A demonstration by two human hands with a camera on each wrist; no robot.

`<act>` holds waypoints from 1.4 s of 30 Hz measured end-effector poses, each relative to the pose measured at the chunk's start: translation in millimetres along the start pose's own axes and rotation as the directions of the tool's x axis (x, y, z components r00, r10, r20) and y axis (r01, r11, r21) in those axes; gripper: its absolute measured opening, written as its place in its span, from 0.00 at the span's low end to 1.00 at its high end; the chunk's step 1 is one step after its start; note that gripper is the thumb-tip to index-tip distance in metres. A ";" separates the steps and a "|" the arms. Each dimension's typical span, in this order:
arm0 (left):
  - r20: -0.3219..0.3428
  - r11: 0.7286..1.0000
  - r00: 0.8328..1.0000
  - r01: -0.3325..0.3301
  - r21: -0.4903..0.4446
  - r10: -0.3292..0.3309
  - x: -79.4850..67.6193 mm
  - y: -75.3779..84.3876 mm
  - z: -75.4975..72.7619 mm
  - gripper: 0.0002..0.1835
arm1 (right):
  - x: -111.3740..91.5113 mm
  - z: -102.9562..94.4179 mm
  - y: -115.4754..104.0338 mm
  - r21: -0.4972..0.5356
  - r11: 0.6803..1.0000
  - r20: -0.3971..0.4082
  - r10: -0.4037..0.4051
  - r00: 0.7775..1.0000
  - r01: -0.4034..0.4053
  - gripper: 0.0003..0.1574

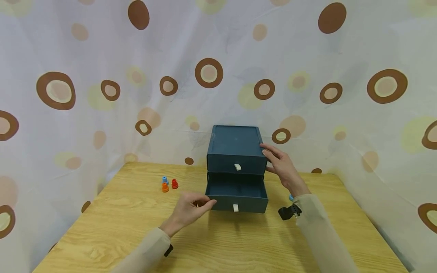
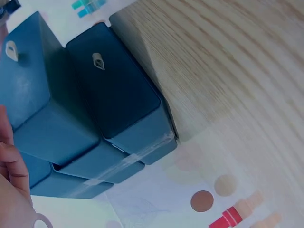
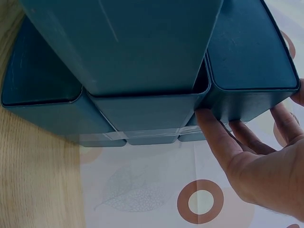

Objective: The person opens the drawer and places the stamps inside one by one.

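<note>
A dark blue drawer cabinet (image 1: 235,141) stands toward the back of the table, white pull tabs on its fronts. Its middle drawer (image 1: 237,203) is pulled out, and no contents show in the visible part. My left hand (image 1: 187,210) pinches this drawer's left front rim, thumb along the front; in the left wrist view only part of that hand (image 2: 13,183) shows. On the cabinet's upper right side rests my right hand (image 1: 282,167). The right wrist view shows its extended fingers (image 3: 221,140) against the top section's side wall, with the thumb partly cut off by the frame.
Left of the cabinet, a small blue cone-shaped piece (image 1: 165,179), an orange one (image 1: 165,187) and a red one (image 1: 175,184) stand together on the wooden table (image 1: 112,212). Another blue piece (image 1: 291,197) is partly hidden by my right wrist. A patterned curtain (image 1: 235,41) hangs behind.
</note>
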State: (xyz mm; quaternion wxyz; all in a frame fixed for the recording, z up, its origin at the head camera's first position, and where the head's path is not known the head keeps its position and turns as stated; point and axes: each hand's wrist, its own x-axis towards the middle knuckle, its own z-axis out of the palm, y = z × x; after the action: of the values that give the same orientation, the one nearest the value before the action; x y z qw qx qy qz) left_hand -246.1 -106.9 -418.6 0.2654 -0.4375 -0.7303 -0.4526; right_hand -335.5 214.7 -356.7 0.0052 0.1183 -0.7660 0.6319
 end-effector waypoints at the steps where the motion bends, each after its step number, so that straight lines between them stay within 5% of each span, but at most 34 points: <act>1: -0.012 1.000 1.000 -0.006 -0.003 0.006 1.2 3.2 -2.2 0.08 | 0.0 0.5 -0.1 0.000 1.000 0.002 0.002 1.000 -0.002 0.35; 13: -0.165 0.994 0.983 0.097 0.059 -0.086 0.5 -10.0 -16.6 0.09 | -0.1 1.2 -2.6 -0.003 1.000 0.002 0.010 1.000 -0.010 0.34; 19: -0.179 0.966 0.952 0.256 0.029 -0.247 2.4 -18.6 -26.4 0.12 | 1.3 0.8 -4.3 0.002 1.000 -0.003 0.004 1.000 -0.004 0.34; 27: -0.128 0.855 0.848 0.519 0.004 -0.514 -1.3 -41.8 -46.9 0.12 | 0.5 1.1 -1.9 0.010 1.000 -0.001 0.015 1.000 -0.015 0.34; 32: -0.041 0.806 0.805 0.590 -0.041 -0.591 -10.9 -72.5 -56.2 0.11 | 0.6 1.5 -2.1 0.011 1.000 -0.004 0.013 1.000 -0.013 0.34; 37: 0.000 0.761 0.762 0.647 -0.051 -0.647 -16.5 -83.9 -65.0 0.13 | 0.8 1.4 -2.2 0.014 1.000 -0.006 0.011 1.000 -0.010 0.34; 42: 0.013 0.690 0.692 0.721 -0.066 -0.722 -21.1 -92.0 -72.8 0.16 | 0.2 1.8 -2.2 0.011 1.000 -0.006 0.015 1.000 -0.015 0.34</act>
State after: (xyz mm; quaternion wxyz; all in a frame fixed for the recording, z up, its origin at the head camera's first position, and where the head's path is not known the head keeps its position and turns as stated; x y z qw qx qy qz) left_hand -317.6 -199.5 -441.9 0.0572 -0.1214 -0.8262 -0.5472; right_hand -335.1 212.6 -354.9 0.0020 0.1106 -0.7633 0.6365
